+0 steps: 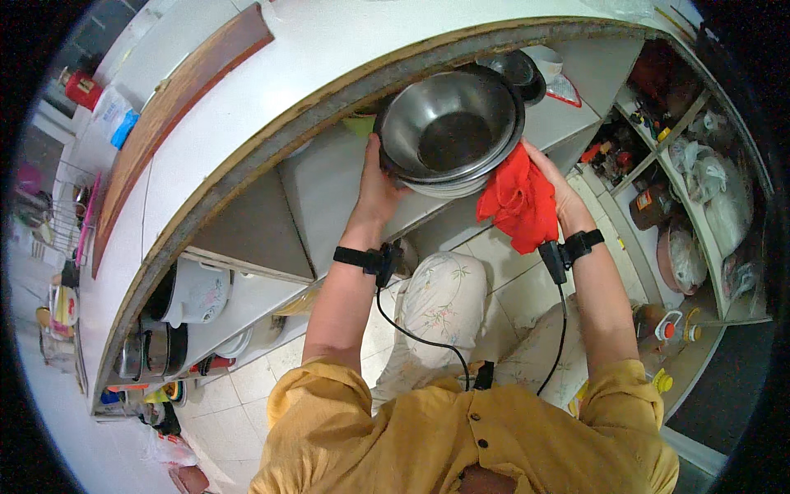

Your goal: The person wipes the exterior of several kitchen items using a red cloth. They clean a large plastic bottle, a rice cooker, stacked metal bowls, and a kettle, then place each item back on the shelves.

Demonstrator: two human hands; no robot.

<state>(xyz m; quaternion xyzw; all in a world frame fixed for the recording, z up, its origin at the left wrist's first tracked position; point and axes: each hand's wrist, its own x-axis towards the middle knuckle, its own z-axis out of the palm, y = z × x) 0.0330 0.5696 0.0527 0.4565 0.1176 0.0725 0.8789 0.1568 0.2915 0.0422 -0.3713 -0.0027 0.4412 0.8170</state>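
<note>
A stack of nested metal bowls (451, 123), with pale dish rims showing underneath, is tilted toward me at the cabinet's shelf opening. My left hand (378, 183) grips the stack's left side, its thumb up along the rim and its other fingers partly hidden below. On the opposite side my right hand (561, 191) holds a crumpled red cloth (520, 202) against the bowls. Most of that hand's fingers are hidden behind the cloth. Black straps with small cabled devices sit on both wrists.
A dark round pan or lid (520, 74) lies just behind the stack. The curved countertop edge (271, 107) overhangs the shelf. Pots (196, 292) fill the left lower shelf. Right-hand compartments hold jars and plastic bags (714, 193). Capped bottles (671, 329) stand low at right.
</note>
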